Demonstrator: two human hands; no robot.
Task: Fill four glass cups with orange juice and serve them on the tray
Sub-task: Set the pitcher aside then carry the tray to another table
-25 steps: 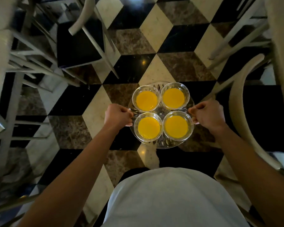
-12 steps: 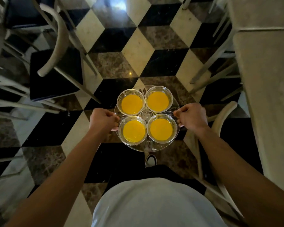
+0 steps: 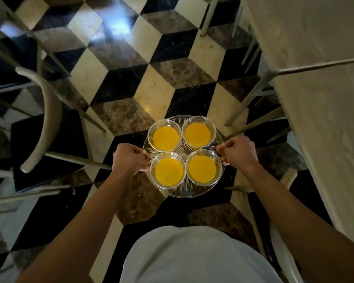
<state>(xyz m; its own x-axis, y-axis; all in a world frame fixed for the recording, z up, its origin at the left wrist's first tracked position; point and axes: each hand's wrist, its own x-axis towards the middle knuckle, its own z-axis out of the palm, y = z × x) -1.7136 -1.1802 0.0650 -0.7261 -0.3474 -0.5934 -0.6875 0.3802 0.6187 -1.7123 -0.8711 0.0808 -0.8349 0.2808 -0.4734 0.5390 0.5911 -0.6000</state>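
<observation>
While carried at waist height over a chequered marble floor (image 3: 119, 82), seen from above: round clear glass tray (image 3: 189, 193) gripped at opposite edges, left hand (image 3: 129, 159) and right hand (image 3: 239, 152) each curled tight round the rim. Four glass cups (image 3: 165, 137) brimming with orange juice (image 3: 197, 134), packed two by two, rims touching. Chairs (image 3: 46, 119) close on the left, pale table (image 3: 323, 94) close on the right. Likely risks: tilting the tray and slopping juice, sliding cups on smooth glass, or clipping a chair leg or the table edge in the narrow gap.
</observation>
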